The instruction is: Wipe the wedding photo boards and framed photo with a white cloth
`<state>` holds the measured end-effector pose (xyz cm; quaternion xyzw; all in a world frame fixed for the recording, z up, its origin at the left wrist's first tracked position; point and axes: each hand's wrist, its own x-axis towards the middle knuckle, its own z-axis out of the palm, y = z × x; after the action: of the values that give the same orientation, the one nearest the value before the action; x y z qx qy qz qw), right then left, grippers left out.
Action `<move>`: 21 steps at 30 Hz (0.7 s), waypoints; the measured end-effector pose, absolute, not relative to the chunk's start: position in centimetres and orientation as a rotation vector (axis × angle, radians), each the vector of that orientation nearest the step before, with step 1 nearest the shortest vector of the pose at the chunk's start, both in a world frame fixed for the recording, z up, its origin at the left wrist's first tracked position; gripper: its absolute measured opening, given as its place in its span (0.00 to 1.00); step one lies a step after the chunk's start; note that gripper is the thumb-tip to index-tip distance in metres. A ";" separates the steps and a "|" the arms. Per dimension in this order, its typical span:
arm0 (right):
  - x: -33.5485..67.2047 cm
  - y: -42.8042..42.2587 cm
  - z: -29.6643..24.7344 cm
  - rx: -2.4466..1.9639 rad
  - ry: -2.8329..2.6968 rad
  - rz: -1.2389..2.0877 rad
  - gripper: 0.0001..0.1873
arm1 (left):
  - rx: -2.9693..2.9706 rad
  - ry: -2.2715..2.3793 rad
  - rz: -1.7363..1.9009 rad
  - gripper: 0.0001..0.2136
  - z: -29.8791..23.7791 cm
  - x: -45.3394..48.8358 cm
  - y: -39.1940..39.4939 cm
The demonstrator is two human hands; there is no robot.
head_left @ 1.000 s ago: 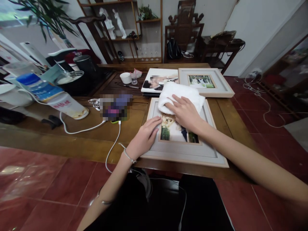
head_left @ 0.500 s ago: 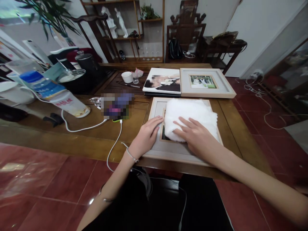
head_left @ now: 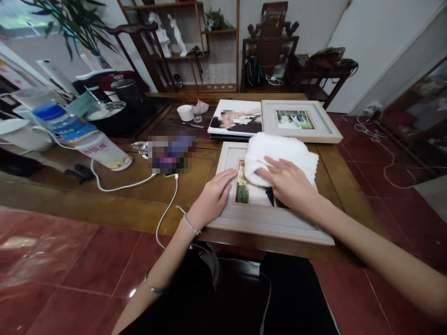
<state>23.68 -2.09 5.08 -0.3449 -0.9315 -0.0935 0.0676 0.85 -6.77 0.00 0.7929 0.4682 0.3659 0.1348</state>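
Observation:
A light-wood picture frame (head_left: 258,221) lies flat in front of me, with a grey mat around a photo. My left hand (head_left: 214,195) rests on the frame's left side, fingers stretched out and flat. On the upper right of the frame is a folded, fluffy white cloth (head_left: 279,149), which covers part of the photo. My right hand (head_left: 288,181) presses down on this cloth, its fingers bent into the near folds. The photo's lower left part shows greenery; the rest is hidden by cloth and hand.
Behind the frame lie another framed photo (head_left: 324,122) and a white-edged photo panel (head_left: 240,109). To the left are a phone (head_left: 171,158) with white cables (head_left: 167,209), a plastic bottle (head_left: 84,137) and a black pot (head_left: 108,121). A white cup (head_left: 185,112) stands farther back.
My right hand and the white cloth have moved up, away from me, across the frame, uncovering more of the photo's lower part. My left hand has stayed in place.

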 end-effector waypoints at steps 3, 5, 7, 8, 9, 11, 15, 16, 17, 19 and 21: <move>22.8 0.4 4.2 -1.038 -2.761 -0.372 0.29 | 2.300 1.358 1.039 0.17 0.2 0.8 -6.8; 21.9 1.2 4.1 -1.017 -2.745 -0.390 0.27 | 2.307 1.354 1.022 0.17 0.3 0.8 -6.8; 20.7 1.7 4.3 -0.999 -2.745 -0.387 0.26 | 2.311 1.350 1.015 0.17 0.3 0.8 -6.8; 20.1 1.8 4.4 -0.990 -2.746 -0.386 0.25 | 2.313 1.348 1.012 0.17 0.3 0.8 -6.8; 19.5 1.9 4.4 -0.975 -2.748 -0.389 0.24 | 2.314 1.347 1.010 0.17 0.3 0.8 -6.8; 18.4 2.0 4.6 -0.929 -2.762 -0.396 0.24 | 2.318 1.345 1.003 0.17 0.3 0.8 -6.7; 17.2 1.6 5.0 -0.904 -2.846 -0.371 0.24 | 2.321 1.354 1.037 0.16 0.3 0.9 -6.7; 17.3 1.4 4.9 -0.924 -2.865 -0.362 0.24 | 2.316 1.360 1.053 0.16 0.4 1.0 -6.7; 17.5 1.1 4.9 -0.948 -2.880 -0.359 0.24 | 2.308 1.367 1.068 0.15 0.4 1.0 -6.7; 18.2 0.3 4.7 -0.985 -2.901 -0.370 0.24 | 2.291 1.372 1.079 0.14 0.5 1.1 -6.8; 19.2 -0.8 4.5 -1.002 -2.911 -0.397 0.24 | 2.281 1.369 1.086 0.14 0.5 1.2 -6.8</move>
<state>19.25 -0.84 4.46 -0.3227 -0.9377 -0.1278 0.0190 1.17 -6.78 0.47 0.7866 0.4723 0.3747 0.1337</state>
